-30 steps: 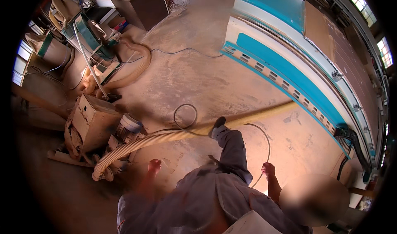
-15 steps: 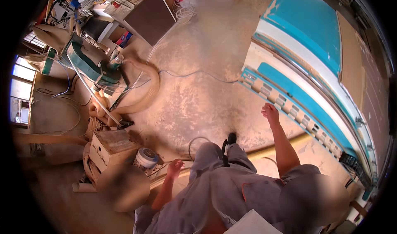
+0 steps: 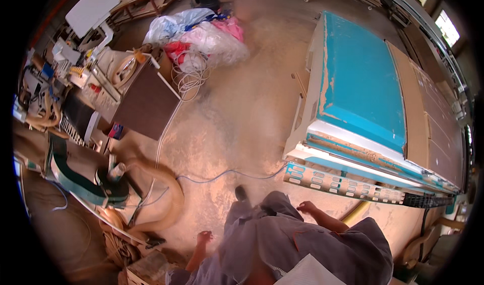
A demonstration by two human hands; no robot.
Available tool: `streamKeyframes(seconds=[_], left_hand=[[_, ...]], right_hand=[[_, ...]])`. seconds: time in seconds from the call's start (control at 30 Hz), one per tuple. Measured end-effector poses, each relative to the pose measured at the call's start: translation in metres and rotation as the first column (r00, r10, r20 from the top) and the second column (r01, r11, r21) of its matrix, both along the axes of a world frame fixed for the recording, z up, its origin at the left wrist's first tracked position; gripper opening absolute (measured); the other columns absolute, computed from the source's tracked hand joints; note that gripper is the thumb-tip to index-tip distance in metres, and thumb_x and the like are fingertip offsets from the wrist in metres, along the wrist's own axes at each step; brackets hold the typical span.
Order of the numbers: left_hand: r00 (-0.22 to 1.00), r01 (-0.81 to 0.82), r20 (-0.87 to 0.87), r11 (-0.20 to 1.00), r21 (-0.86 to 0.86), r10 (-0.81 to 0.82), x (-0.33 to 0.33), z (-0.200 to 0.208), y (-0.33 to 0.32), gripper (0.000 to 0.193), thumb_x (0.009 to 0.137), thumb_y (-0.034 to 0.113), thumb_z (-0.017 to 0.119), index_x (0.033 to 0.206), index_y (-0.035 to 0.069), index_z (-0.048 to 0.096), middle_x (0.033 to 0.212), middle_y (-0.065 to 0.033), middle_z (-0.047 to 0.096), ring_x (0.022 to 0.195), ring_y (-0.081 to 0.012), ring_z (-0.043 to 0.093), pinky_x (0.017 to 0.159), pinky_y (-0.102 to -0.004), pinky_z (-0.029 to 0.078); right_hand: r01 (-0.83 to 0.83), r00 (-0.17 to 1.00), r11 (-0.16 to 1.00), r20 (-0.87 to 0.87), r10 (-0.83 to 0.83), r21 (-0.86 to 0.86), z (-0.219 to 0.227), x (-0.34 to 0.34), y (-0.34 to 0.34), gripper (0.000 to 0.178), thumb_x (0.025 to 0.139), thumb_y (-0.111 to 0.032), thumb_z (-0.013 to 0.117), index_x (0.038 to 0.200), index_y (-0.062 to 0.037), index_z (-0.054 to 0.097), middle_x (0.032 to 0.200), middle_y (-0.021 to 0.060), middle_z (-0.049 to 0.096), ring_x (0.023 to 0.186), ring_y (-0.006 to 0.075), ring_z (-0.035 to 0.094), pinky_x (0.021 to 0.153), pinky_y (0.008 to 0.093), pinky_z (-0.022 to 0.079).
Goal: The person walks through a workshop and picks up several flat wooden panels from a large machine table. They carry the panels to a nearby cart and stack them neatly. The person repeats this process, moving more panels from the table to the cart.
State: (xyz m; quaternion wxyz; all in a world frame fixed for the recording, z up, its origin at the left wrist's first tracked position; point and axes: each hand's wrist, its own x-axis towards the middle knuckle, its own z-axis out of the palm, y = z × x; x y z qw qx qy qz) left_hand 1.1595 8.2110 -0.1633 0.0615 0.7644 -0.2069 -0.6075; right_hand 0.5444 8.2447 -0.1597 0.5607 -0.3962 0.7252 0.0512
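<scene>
The teal machine stands on the floor, its near edge ahead of your right hand, untouched. Right forearm slants inward; fingers half curled, grip empty. Your left hand, loosely curled, empty, points forward near the ribbed hose.

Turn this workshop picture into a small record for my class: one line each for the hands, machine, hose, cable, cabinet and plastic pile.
Left hand: low in the picture, no held thing visible
Right hand: beside the trousers, no held thing visible
Machine: at right, blue top, brown panels
Hose: tan, curved, on the floor at left
Cable: thin, bluish, between hose and machine
Cabinet: brown, upper left
Plastic pile: clear, pink and red, beyond the cabinet
</scene>
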Motion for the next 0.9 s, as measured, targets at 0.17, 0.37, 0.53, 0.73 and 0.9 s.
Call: streamKeyframes(seconds=[0.17, 0.37, 0.53, 0.73, 0.9], left_hand=[[0.915, 0.39, 0.257, 0.849, -0.357, -0.313, -0.01, 0.061, -0.371, 0.013, 0.08, 0.013, 0.057, 0.075, 0.002, 0.061, 0.065, -0.0082, 0.061, 0.053, -0.0157, 0.058, 0.052, -0.0295, 0.049], [0.935, 0.353, 0.229, 0.659, -0.665, -0.269, -0.143, 0.137, -0.681, 0.016, 0.084, 0.016, 0.056, 0.083, 0.001, 0.06, 0.068, -0.0054, 0.062, 0.059, -0.0128, 0.058, 0.054, -0.027, 0.047], [0.338, 0.922, 0.371, 0.224, -0.316, -0.865, -0.196, 0.1, -0.734, 0.021, 0.088, 0.021, 0.049, 0.093, 0.004, 0.061, 0.083, -0.0068, 0.064, 0.077, -0.0169, 0.061, 0.073, -0.0309, 0.048], [0.47, 0.881, 0.162, 0.452, -0.138, -0.868, -0.303, 0.073, -0.894, 0.02, 0.083, 0.026, 0.054, 0.087, 0.008, 0.063, 0.083, -0.008, 0.065, 0.081, -0.0222, 0.061, 0.073, -0.0354, 0.048], [0.338, 0.937, 0.195, 0.309, -0.162, -0.921, -0.407, 0.053, -1.108, 0.019, 0.081, 0.024, 0.053, 0.082, 0.008, 0.063, 0.08, -0.0084, 0.065, 0.077, -0.0237, 0.062, 0.07, -0.0371, 0.048]], right_hand=[[0.473, 0.877, 0.881, 0.101, -0.47, -0.003, 0.015, 0.034, -0.089, 0.048, 0.076, -0.045, 0.055, 0.102, -0.0063, 0.066, 0.098, 0.0187, 0.065, 0.091, 0.0312, 0.062, 0.082, 0.038, 0.047], [0.001, 1.0, 0.909, -0.025, -0.012, -0.417, 0.036, -0.013, -0.339, 0.023, 0.083, -0.03, 0.052, 0.084, -0.0121, 0.066, 0.088, 0.0092, 0.065, 0.081, 0.0336, 0.059, 0.071, 0.0454, 0.047], [0.409, 0.903, 0.786, 0.078, -0.423, -0.463, 0.03, -0.068, -0.578, 0.027, 0.083, -0.031, 0.054, 0.097, -0.0113, 0.065, 0.1, 0.0133, 0.064, 0.095, 0.0323, 0.059, 0.081, 0.042, 0.048], [0.473, 0.84, 0.652, 0.08, -0.536, -0.593, 0.105, -0.206, -0.814, 0.045, 0.075, -0.035, 0.065, 0.107, -0.0031, 0.063, 0.096, 0.016, 0.066, 0.081, 0.0229, 0.066, 0.076, 0.035, 0.052], [0.612, 0.693, 0.59, -0.002, -0.721, -0.526, 0.099, -0.3, -0.936, 0.04, 0.075, -0.036, 0.06, 0.103, -0.0081, 0.065, 0.1, 0.0158, 0.065, 0.092, 0.0306, 0.062, 0.082, 0.0377, 0.049]])
